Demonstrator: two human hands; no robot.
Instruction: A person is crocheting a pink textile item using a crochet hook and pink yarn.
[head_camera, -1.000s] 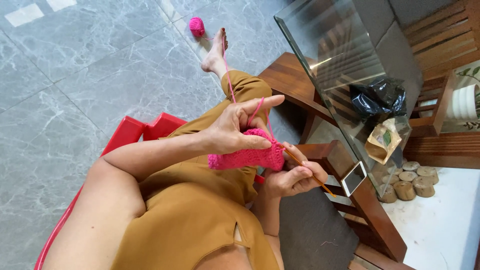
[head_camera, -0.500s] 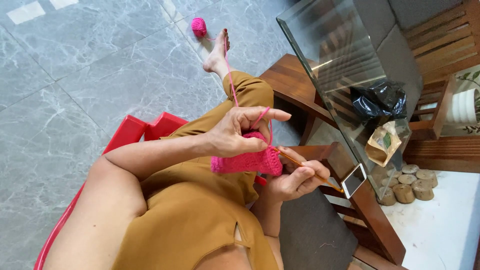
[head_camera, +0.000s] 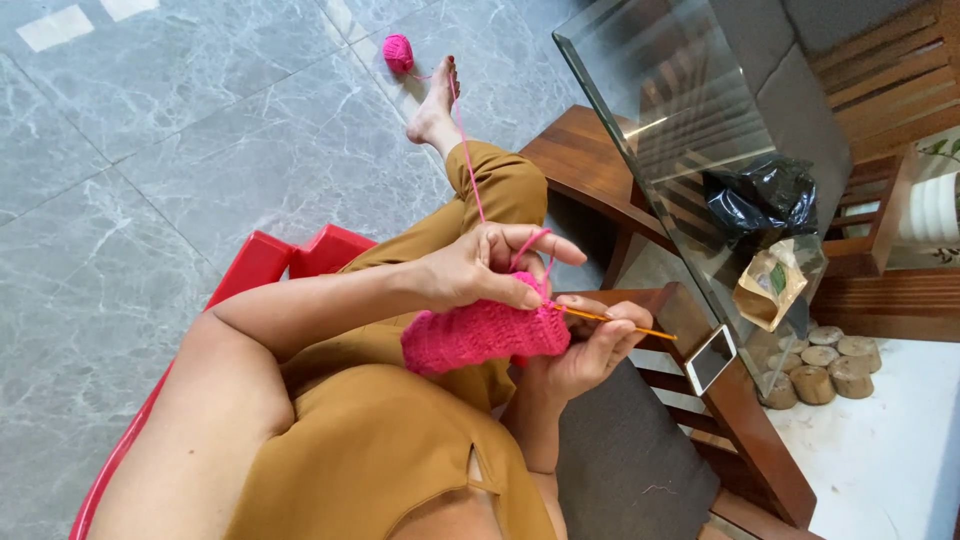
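Observation:
My left hand (head_camera: 478, 268) pinches the top edge of a pink crocheted piece (head_camera: 470, 336) held above my lap, with a pink yarn strand (head_camera: 466, 150) looped over its raised forefinger. My right hand (head_camera: 592, 350) sits just right of the piece and grips an orange crochet hook (head_camera: 612, 321), whose tip is at the piece's right edge. The strand runs past my bare foot (head_camera: 436, 108) to a pink yarn ball (head_camera: 398, 52) on the grey tiled floor.
I sit on a red plastic chair (head_camera: 268, 264). To the right stands a wooden table with a glass top (head_camera: 680, 120), bearing a black bag (head_camera: 762, 195) and a brown paper pouch (head_camera: 770, 285). A phone (head_camera: 710, 358) lies on the wooden frame; log slices (head_camera: 826, 358) lie beyond.
The crocheted piece has shifted slightly lower and rightward. My right hand has turned the hook so its handle points right, and my left forefinger stays raised with the yarn.

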